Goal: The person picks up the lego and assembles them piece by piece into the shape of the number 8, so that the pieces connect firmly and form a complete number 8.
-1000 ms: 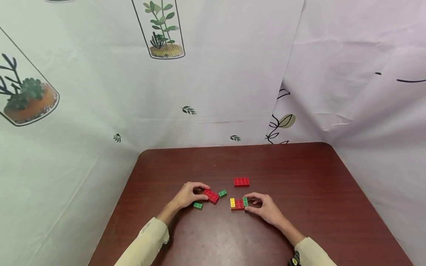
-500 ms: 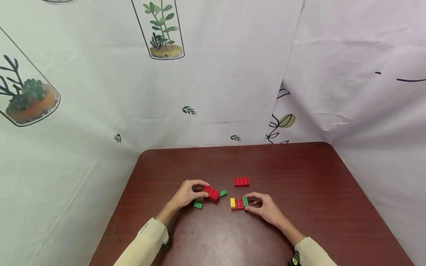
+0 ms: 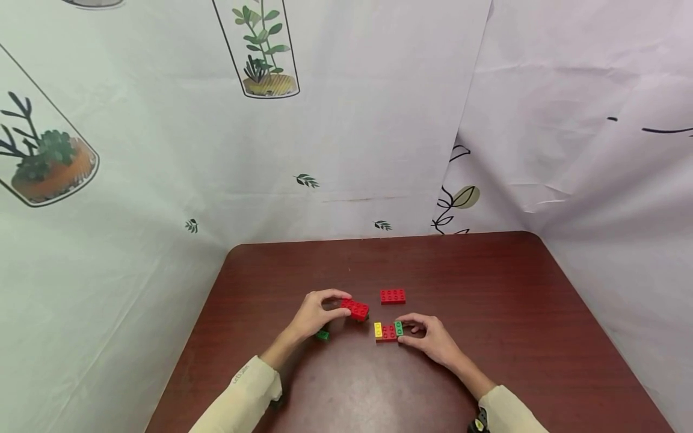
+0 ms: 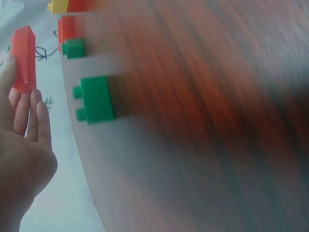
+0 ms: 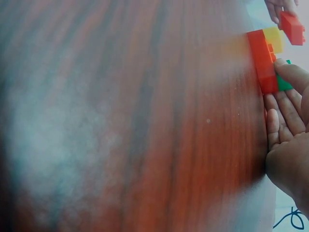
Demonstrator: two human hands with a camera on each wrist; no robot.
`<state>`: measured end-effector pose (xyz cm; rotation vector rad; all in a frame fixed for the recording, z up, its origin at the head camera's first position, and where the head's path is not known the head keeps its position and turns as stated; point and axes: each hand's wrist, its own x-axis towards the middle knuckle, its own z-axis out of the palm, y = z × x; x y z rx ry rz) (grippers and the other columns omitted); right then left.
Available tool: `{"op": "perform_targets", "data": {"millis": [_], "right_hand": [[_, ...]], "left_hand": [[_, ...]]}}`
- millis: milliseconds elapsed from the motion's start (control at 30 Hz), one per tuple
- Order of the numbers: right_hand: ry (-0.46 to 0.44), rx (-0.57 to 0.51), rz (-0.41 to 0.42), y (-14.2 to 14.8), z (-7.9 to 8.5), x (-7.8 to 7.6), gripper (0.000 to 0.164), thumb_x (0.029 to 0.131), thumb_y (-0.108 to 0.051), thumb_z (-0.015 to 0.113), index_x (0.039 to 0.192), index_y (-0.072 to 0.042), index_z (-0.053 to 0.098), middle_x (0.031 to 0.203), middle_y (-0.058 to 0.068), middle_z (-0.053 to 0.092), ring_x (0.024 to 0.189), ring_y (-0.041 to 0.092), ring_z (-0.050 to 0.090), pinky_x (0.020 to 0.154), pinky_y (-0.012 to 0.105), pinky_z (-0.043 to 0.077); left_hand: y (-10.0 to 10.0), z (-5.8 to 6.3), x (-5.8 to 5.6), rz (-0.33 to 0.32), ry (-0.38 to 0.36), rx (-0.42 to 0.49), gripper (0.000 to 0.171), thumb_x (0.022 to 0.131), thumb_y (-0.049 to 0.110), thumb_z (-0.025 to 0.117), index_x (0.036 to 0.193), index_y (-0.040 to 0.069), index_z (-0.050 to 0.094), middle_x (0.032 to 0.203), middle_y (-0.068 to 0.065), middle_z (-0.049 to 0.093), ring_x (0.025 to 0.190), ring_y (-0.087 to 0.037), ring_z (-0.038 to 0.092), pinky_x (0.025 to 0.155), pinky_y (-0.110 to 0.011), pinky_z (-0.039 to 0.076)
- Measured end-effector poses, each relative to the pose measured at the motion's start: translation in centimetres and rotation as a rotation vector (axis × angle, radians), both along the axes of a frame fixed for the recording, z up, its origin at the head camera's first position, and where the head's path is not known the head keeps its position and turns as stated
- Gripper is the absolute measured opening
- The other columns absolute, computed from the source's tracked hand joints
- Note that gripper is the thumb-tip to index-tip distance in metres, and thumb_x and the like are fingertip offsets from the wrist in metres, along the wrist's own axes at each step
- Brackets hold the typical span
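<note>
My left hand (image 3: pixel 316 314) pinches a red eight-stud toy building brick (image 3: pixel 355 309) between thumb and fingers. The left wrist view shows that red brick (image 4: pixel 25 58) raised above the table. One green two-stud brick (image 3: pixel 322 335) lies below the hand, partly covered by it; a second green brick (image 4: pixel 73 48) is mostly hidden behind the held brick in the head view. My right hand (image 3: pixel 433 341) grips the right end of a small assembly: a red base brick (image 3: pixel 388 333) with a yellow brick (image 3: pixel 378 330) on its left end and a green brick (image 3: pixel 399 328) on its right end.
Another red eight-stud brick (image 3: pixel 393 296) lies farther back on the dark brown wooden table (image 3: pixel 460 270). White cloth (image 3: pixel 368 120) printed with plants hangs behind the table and along its sides.
My left hand has lifted the red brick and carried it to the right, over the green brick there. The right hand and the assembly stay where they were.
</note>
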<state>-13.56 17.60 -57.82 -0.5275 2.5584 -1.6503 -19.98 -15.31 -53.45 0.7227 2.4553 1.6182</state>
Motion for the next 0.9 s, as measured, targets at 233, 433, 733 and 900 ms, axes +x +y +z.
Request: {"op": "perform_targets", "data": {"millis": [233,433,733,900], "right_hand": [[0.014,-0.023,0.017,0.3,-0.2,-0.1,0.034,0.091,-0.016,0.087,0.123,-0.010,0.078,0.116,0.003,0.077,0.092,0.017,0.069,0.081,0.028,0.057],[0.007,-0.007,0.006,0.2,-0.3,-0.1,0.033,0.091,-0.017,0.087,0.123,-0.011,0.078,0.115,0.001,0.077,0.092,0.013,0.068,0.080,0.027,0.057],[-0.011,-0.005,0.013,0.2,-0.4,-0.2,0.034,0.092,-0.019,0.087,0.123,-0.013,0.078,0.115,0.000,0.077,0.093,0.014,0.069,0.082,0.028,0.057],[-0.020,-0.004,0.013,0.3,-0.3,-0.2,0.034,0.091,-0.019,0.087,0.123,-0.014,0.077,0.118,0.002,0.076,0.094,0.017,0.069,0.082,0.028,0.057]], "left_hand": [[1.4,0.0,0.6,0.015,0.030,0.023,0.036,0.089,0.018,0.088,0.122,0.006,0.078,0.119,-0.001,0.077,0.110,-0.029,0.073,0.096,-0.056,0.058],[2.7,-0.1,1.3,0.043,0.032,0.006,0.036,0.088,0.023,0.089,0.122,0.013,0.079,0.116,0.002,0.077,0.104,-0.024,0.075,0.093,-0.050,0.060],[5.2,-1.0,2.6,0.104,0.037,0.022,0.039,0.087,0.025,0.090,0.122,0.011,0.079,0.109,0.003,0.078,0.094,-0.016,0.076,0.086,-0.039,0.062],[6.4,-1.4,3.9,0.151,0.057,0.015,0.034,0.089,0.025,0.088,0.120,0.014,0.079,0.110,0.004,0.078,0.094,-0.012,0.075,0.085,-0.037,0.062]]}}
